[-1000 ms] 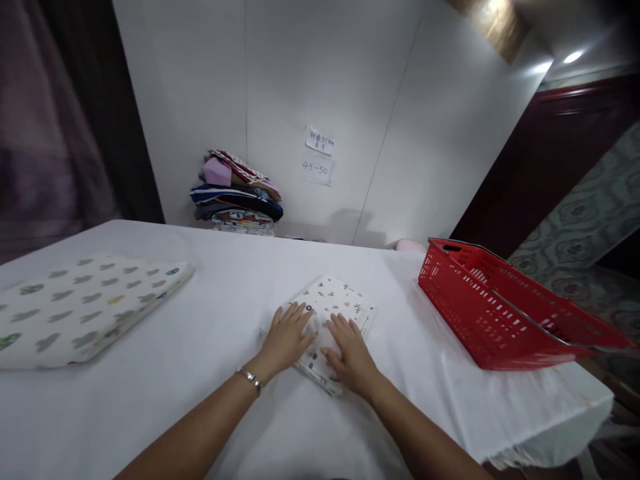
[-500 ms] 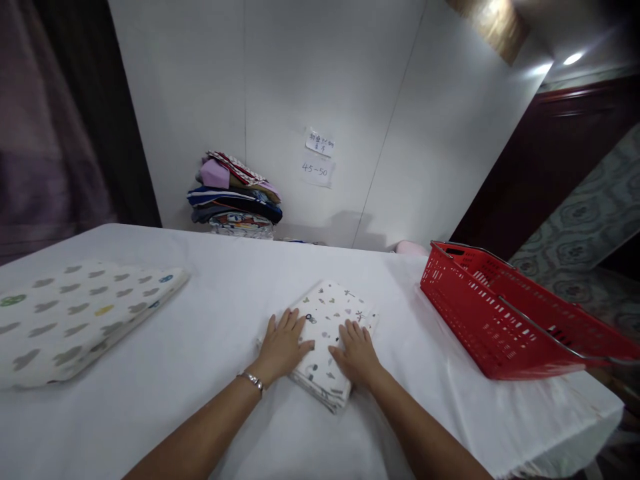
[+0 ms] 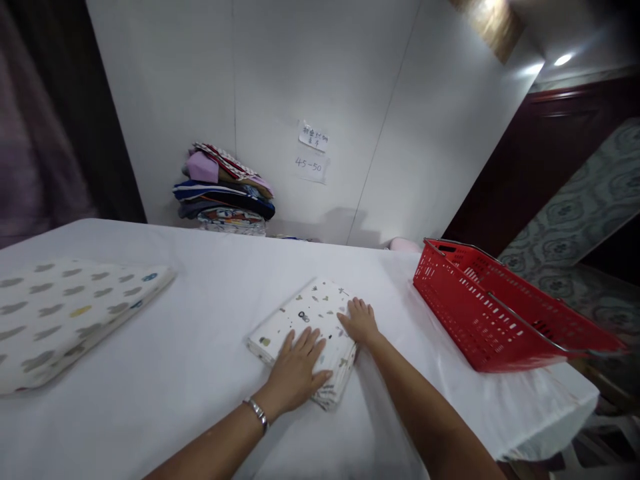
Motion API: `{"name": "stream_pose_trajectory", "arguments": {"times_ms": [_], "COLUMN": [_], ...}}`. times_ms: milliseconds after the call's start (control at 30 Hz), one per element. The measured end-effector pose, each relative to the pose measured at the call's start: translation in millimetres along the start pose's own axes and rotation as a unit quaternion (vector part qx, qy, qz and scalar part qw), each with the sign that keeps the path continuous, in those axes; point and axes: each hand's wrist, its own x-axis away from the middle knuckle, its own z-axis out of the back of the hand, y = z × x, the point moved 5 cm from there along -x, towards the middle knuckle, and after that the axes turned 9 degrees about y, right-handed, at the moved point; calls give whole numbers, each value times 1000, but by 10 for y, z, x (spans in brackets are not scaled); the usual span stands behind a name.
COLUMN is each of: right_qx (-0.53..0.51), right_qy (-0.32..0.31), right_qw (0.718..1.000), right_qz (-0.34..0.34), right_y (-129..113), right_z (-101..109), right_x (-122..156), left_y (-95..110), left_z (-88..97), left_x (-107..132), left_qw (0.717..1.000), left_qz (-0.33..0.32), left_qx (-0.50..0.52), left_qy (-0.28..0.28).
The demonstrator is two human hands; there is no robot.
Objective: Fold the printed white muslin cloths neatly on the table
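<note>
A folded white cloth with small printed motifs lies in layers on the white-covered table, turned at an angle. My left hand rests on its near part with the fingers spread, a silver bracelet at the wrist. At the cloth's right edge, my right hand lies with its fingers stretched out, the thumb over the top. Neither hand grips the fabric. To the left lies a larger folded white cloth printed with grey cloud-like shapes.
A red perforated basket with metal handles stands on the table's right side. Behind the far edge is a stack of folded fabrics against the wall. Two handwritten papers are stuck there. The white tablecloth hangs over the right edge.
My left hand has slid toward me and right over the cloth, uncovering its left corner. My right hand has shifted up to the right edge. The view has moved slightly right.
</note>
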Motion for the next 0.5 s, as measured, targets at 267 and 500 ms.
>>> {"name": "stream_pose_trajectory", "arguments": {"times_ms": [267, 500], "right_qx": [-63, -104], "right_qy": [-44, -103], "right_qw": [996, 986], "right_qz": [-44, -78], "right_y": [294, 540], "right_z": [218, 289], "right_x": [-371, -457], "left_y": [-597, -1127], "left_z": [437, 494], "left_x": [-19, 2], "left_qw": [977, 924], "left_qz": [176, 373], "left_qx": [-32, 82], "left_qy": [112, 1]}}
